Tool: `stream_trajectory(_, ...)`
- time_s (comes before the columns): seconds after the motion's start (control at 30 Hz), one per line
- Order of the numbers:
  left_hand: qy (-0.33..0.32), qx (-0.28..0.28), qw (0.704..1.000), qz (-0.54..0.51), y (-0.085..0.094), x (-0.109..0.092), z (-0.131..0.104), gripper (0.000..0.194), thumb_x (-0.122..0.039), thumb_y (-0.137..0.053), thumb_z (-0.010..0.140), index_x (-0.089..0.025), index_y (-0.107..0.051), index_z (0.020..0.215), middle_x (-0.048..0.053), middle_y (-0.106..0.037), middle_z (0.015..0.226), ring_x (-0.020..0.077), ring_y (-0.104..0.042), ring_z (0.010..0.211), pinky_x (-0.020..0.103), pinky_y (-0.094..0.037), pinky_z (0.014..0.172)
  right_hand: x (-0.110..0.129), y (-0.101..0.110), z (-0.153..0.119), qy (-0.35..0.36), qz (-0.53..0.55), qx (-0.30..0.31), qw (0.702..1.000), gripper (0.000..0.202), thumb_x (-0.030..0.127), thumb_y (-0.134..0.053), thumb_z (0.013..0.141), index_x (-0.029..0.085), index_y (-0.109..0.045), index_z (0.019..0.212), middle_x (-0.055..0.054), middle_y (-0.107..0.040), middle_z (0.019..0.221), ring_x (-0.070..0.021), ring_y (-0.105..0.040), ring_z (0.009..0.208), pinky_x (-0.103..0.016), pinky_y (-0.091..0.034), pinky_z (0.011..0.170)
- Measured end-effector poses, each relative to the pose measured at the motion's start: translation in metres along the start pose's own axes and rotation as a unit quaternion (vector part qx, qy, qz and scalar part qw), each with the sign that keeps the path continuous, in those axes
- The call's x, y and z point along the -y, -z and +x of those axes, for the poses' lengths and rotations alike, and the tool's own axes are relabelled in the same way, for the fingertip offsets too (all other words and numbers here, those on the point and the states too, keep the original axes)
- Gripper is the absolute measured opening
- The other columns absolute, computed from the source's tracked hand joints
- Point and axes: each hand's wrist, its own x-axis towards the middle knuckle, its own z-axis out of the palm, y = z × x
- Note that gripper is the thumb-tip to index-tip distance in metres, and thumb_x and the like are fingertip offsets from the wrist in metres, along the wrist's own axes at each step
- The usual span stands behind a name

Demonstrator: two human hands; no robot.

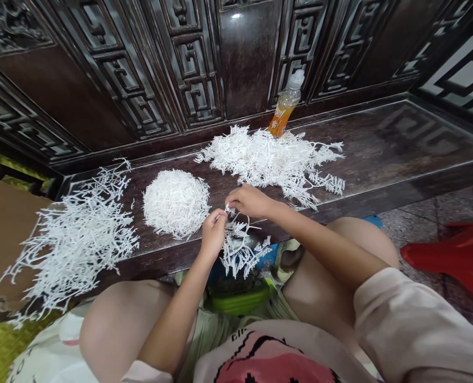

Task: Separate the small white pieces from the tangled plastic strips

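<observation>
My left hand [213,233] and my right hand [249,201] meet over the bench's front edge, both closed in a pinch. Between their fingertips is a bit of a white branched plastic-looking sprue [242,246], whose twiggy part hangs below the hands. Fingers hide the exact spot where each one grips. Left of my hands lies a round heap of small loose white pieces [175,203]. Behind my right hand spreads a pile of white branched sprues [266,159]. Barer, stringy white sprues [86,234] form another pile at the far left.
A bottle of orange drink [283,109] stands behind the right pile, against the carved dark wood backrest [248,58]. The dark wooden bench [380,151] runs on to the right. Brown cardboard [8,229] sits at the left, a red plastic stool [455,255] at the right.
</observation>
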Motion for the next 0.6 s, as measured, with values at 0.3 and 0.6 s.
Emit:
stream_trajectory(0.3, 0.017, -0.034, 0.996, -0.075, -0.003, -0.003, -0.003, 0.011, -0.021, -0.039, 0.068, -0.018, -0.042, 0.057, -0.004, -0.035, 0.052, 0.0084, -0.034, 0.050, 0.021, -0.028, 0.051, 0.002, -0.003, 0.003, 0.019, -0.018, -0.033, 0.999, 0.019, 0.019, -0.045, 0.077, 0.017, -0.061, 0.069, 0.000, -0.062, 0.074, -0.0111, -0.052, 0.070, -0.026, -0.026, 0.069)
stream_trajectory(0.6, 0.005, -0.058, 0.996, -0.063, -0.008, -0.003, -0.002, 0.011, -0.022, -0.033, 0.070, -0.019, -0.036, 0.060, -0.002, -0.032, 0.056, 0.0087, -0.034, 0.053, 0.020, -0.032, 0.052, 0.011, 0.001, 0.005, 0.012, 0.005, -0.029, 1.000, 0.018, 0.015, -0.044, 0.075, 0.018, -0.062, 0.073, -0.001, -0.061, 0.078, -0.0123, -0.050, 0.075, -0.028, -0.024, 0.074)
